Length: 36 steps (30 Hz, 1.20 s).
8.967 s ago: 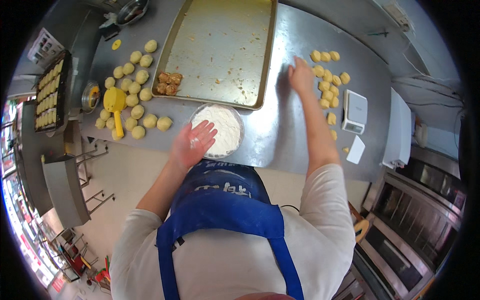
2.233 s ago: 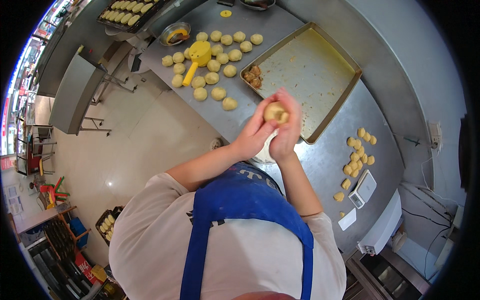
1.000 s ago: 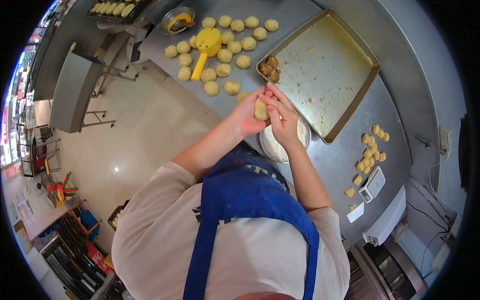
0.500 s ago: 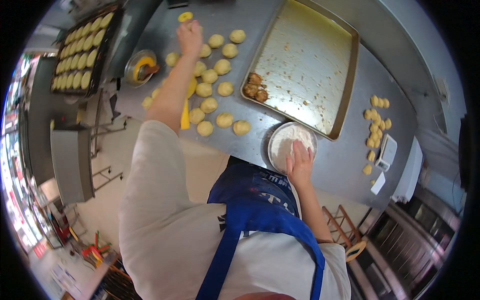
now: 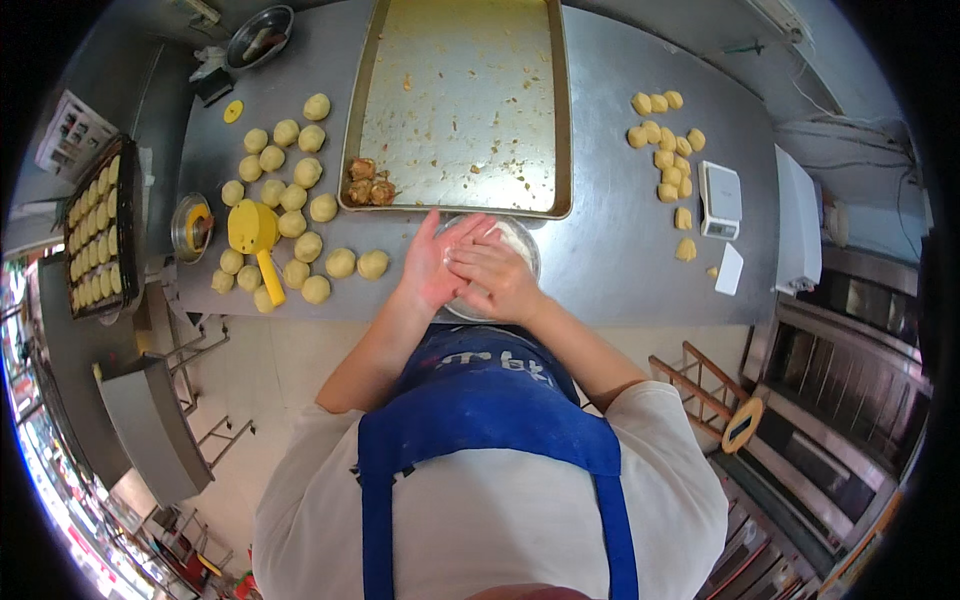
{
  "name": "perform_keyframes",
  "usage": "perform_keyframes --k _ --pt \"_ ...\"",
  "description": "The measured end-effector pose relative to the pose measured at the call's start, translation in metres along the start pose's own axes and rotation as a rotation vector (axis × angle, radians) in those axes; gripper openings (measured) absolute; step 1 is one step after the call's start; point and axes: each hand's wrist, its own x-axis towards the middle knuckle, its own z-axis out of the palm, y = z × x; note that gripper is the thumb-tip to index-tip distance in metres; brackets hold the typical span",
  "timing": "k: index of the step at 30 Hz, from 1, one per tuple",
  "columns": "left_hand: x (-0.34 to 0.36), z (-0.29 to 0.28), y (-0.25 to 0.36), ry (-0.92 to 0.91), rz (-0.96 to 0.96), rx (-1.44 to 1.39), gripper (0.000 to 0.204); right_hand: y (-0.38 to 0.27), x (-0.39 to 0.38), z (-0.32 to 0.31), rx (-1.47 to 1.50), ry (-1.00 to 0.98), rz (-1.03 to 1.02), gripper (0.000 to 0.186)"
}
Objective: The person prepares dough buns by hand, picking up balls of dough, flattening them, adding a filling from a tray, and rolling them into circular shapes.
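My left hand (image 5: 440,266) is palm up with its fingers stretched out, over a round bowl of white flour (image 5: 519,236). My right hand (image 5: 498,275) lies across that palm, fingers extended; I see nothing held between them, though their contact hides part of the palm. Left of the hands sit several round dough balls (image 5: 341,262) around a yellow long-handled tool (image 5: 252,226). Beyond the hands lies a large metal tray (image 5: 460,100) with brown lumps (image 5: 369,182) in its near left corner. Several smaller yellow dough pieces (image 5: 668,192) are at the right.
A white scale (image 5: 720,190) and white scraper (image 5: 729,269) are at the table's right. A steel bowl (image 5: 191,228) and a dark tray of pastries (image 5: 96,225) stand at the left, another bowl (image 5: 258,37) at the back. A wooden stool (image 5: 742,425) and ovens (image 5: 845,380) are lower right.
My left hand has returned from the far dough balls to the centre. My right hand has risen from the flour onto the left palm. The dough held about a second ago is out of my hands.
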Motion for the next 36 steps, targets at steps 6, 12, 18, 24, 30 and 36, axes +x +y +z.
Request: perform_keyframes --k 6,12,18,24,30,36 --pt "-0.029 -0.002 -0.028 0.223 0.193 0.172 0.063 0.219 0.014 -0.117 -0.444 0.088 0.234 0.013" --pt "-0.047 -0.017 -0.057 0.425 0.372 0.059 0.053 0.334 -0.035 -0.22 -1.067 -0.351 0.011 0.037" --pt "-0.034 -0.027 -0.082 0.334 0.24 0.052 0.049 0.326 -0.027 -0.217 -0.683 0.29 0.617 0.026" --pt "0.005 0.013 -0.089 0.227 0.313 0.198 0.05 0.12 -0.007 -0.12 0.261 0.4 0.525 0.021" --pt "0.008 0.037 -0.082 0.078 0.343 0.383 0.053 0.0 -0.018 -0.078 -0.055 0.204 -0.029 0.037" --pt "-0.04 0.077 -0.111 -0.302 0.361 0.372 0.085 -0.048 0.003 -0.058 0.146 0.329 -0.057 0.061"
